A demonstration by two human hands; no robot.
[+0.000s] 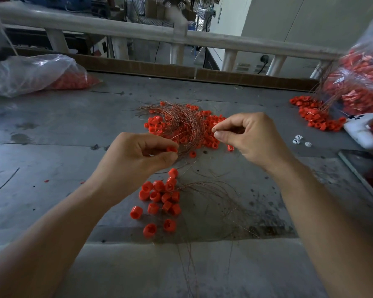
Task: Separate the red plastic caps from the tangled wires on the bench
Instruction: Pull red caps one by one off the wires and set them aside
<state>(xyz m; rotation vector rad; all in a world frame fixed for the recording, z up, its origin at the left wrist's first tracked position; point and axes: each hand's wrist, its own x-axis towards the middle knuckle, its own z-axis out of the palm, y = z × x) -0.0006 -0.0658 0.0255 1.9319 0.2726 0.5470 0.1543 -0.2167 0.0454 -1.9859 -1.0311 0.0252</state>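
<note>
Grip split by role: left hand (146, 155) pinches one red cap (172, 149) as anchor; right hand (250, 134) pinches a wire end (214, 130) beside the tangled wires (181, 123), likely to draw it out. Freed caps (159, 196) lie nearer on the counter (52, 136), apart.

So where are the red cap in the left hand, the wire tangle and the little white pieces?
held red cap (172, 149): head view, its visible red side.
wire tangle (182, 123): head view, dense middle of the strands.
white pieces (295, 141): head view, the leftmost piece.
</note>
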